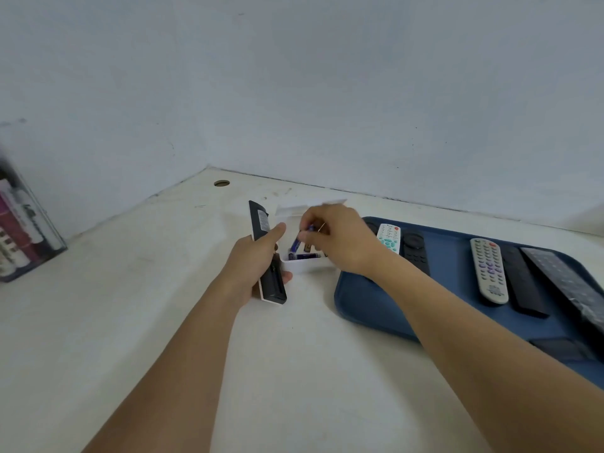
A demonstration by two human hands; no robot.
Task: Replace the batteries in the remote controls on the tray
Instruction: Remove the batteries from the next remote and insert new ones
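My left hand [258, 259] grips a long black remote [265, 253] with a white edge, held back side up over the table left of a small white box [305, 268]. The box holds several blue batteries [304, 256]. My right hand [333, 238] reaches into the box and pinches one blue battery [310, 228] between thumb and fingers. To the right lies a blue tray [376, 308] carrying several remotes: a white one with teal buttons [389, 238], a grey one [489, 271] and black ones [523, 282].
The white box's open lid [310, 206] stands behind my right hand. A clear case of markers [23, 230] stands at the table's far left. A cable hole [222, 183] is near the back corner. Walls close off the table's back and left.
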